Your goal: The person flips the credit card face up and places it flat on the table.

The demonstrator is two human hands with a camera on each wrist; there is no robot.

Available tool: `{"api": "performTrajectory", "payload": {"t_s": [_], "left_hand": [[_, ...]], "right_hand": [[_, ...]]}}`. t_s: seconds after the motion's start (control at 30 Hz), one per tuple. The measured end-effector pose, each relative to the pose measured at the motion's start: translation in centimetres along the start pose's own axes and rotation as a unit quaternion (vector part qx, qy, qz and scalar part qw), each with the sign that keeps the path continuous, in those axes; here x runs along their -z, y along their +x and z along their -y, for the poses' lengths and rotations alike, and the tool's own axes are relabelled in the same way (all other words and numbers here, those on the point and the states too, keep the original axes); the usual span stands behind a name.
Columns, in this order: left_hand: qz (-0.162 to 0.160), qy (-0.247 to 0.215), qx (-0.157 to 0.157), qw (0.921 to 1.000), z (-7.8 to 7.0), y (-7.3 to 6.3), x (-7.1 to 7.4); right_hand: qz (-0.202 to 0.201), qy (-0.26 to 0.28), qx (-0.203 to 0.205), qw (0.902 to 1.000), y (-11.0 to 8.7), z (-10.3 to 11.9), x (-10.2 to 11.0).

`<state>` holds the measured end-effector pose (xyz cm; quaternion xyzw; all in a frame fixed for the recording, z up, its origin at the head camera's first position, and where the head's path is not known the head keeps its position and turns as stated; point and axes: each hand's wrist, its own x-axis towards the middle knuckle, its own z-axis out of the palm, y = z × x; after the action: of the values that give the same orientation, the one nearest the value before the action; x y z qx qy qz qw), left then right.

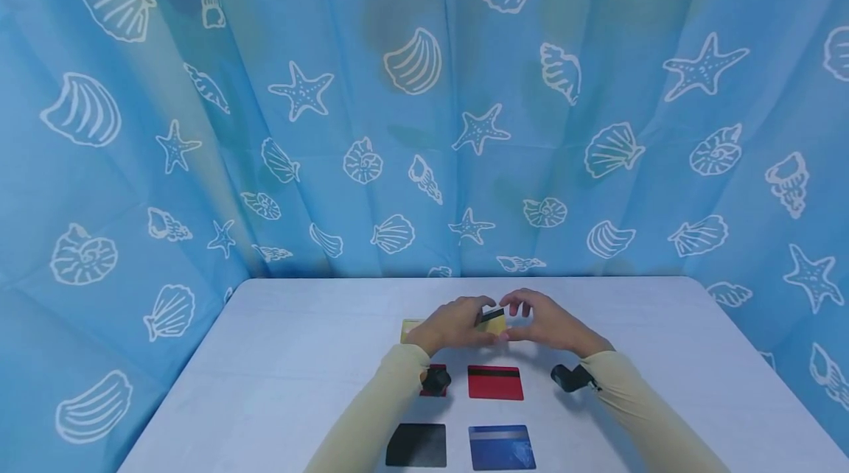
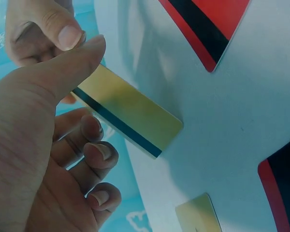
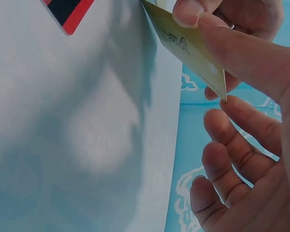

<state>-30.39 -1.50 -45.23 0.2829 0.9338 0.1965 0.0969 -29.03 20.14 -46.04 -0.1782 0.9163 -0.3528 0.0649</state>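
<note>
So, closest to us on the bench [image 1: 265, 355] we had a black card [image 1: 416, 446] with a blue card [image 1: 502, 448] to its right. One row further out we had a red card [image 1: 495, 384], stripe side up, and another red card [image 1: 434, 368] mostly blocked by the black wrist camera [image 1: 435, 382] on our left side.

Past those came the action. Our left hand [image 1: 460, 323] was pinching the gold card [image 1: 493, 324] between thumb and index finger, the other fingers loosely bent below. Our right hand [image 1: 547, 322] was curved around the card's right end, thumb and index fingertip right by its edges; honestly, we couldn't tell if it was gripping or just touching.

For doing this bit well, we reckoned light fingertips were the trick: squeeze too hard and a thin card would probably bow or slip out. We'd have wanted one pinch secure before the other loosened, and both thumbs off each other, since they sat really close together.

As for where it was: the gold card sat between our two hands, lifted off the bench and tilted, with its dark stripe along the top in the head view. A second gold card [image 1: 409, 327] lay on the bench left of our left hand, partly hidden by it. Behind everything hung the blue seashell curtain [image 1: 411, 134].
</note>
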Motion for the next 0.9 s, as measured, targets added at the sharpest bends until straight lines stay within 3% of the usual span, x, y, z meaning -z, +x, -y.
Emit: {"api": "performTrajectory", "payload": {"t_s": [0.27, 0.53, 0.9], "left_hand": [[-0.005, -0.004, -0.015, 0.9999, -0.1, 0.07, 0.13], [-0.01, -0.009, -0.007, 0.9999, -0.42, -0.16, -0.09], [-0.014, -0.013, -0.002, 0.9998, -0.45, -0.49, 0.79]], "right_hand": [[-0.006, -0.004, 0.007, 1.0, -0.06, 0.25, -0.02], [-0.007, 0.009, -0.011, 0.9999, -0.44, 0.23, -0.23], [0.011, 0.01, -0.031, 0.9994, -0.37, -0.19, -0.71]]}}
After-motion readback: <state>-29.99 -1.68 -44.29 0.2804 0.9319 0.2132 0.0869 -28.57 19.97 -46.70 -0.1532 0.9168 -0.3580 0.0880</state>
